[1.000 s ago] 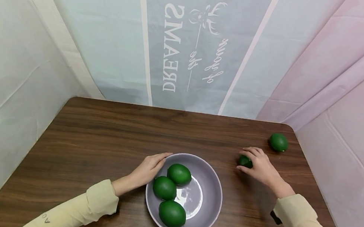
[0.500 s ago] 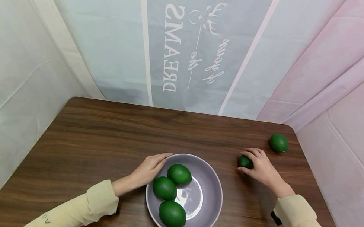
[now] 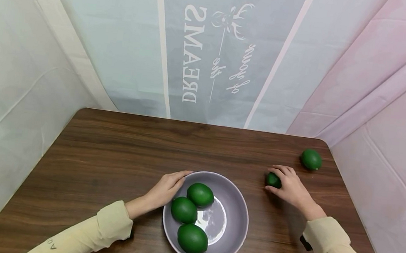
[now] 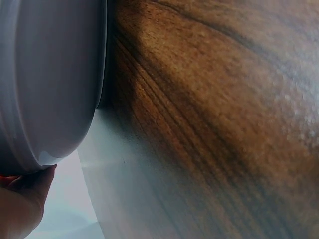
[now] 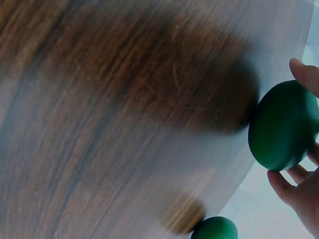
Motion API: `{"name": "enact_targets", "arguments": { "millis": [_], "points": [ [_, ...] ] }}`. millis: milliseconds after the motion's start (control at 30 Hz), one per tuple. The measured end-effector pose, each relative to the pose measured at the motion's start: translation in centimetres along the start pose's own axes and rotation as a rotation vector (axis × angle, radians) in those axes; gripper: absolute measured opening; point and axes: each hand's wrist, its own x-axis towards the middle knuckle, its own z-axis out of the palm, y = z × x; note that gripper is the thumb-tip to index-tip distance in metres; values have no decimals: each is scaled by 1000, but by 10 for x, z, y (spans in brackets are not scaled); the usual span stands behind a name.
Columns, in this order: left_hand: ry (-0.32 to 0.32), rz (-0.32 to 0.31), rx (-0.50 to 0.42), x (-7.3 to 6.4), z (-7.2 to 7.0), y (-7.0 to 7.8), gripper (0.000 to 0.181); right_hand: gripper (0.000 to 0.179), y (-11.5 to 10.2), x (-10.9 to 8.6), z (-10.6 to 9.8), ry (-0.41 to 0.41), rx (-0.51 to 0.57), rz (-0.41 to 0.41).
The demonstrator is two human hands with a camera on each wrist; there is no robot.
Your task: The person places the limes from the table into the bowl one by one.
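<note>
A wide mauve-grey bowl [image 3: 231,246] stands near the front middle of the table in the head view. Three green limes lie in its left half, one of them the nearest lime [image 3: 192,239]. My left hand [image 3: 164,189] holds the bowl by its left rim; the left wrist view shows a fingertip against the outer wall. Right of the bowl, my right hand [image 3: 289,187] grips another lime [image 5: 281,127] from above, thumb and fingers on opposite sides of it. The hand covers part of this lime in the head view.
One more lime [image 3: 311,159] sits at the table's back right corner, beyond my right hand. The dark wood table [image 3: 129,143] is bordered by a printed cloth [image 3: 210,60] behind and pale cloth walls at both sides.
The right forearm and sleeve have shifted very slightly left while the hand keeps its grip on the lime. The left hand, the bowl and the limes in it stay as they were.
</note>
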Motion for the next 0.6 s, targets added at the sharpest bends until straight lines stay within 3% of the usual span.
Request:
{"name": "enact_targets", "arguments": {
  "millis": [600],
  "points": [
    [-3, -6, 1, 0, -1, 1, 32, 52, -4, -1, 4, -28, -26, 31]
  ]
}}
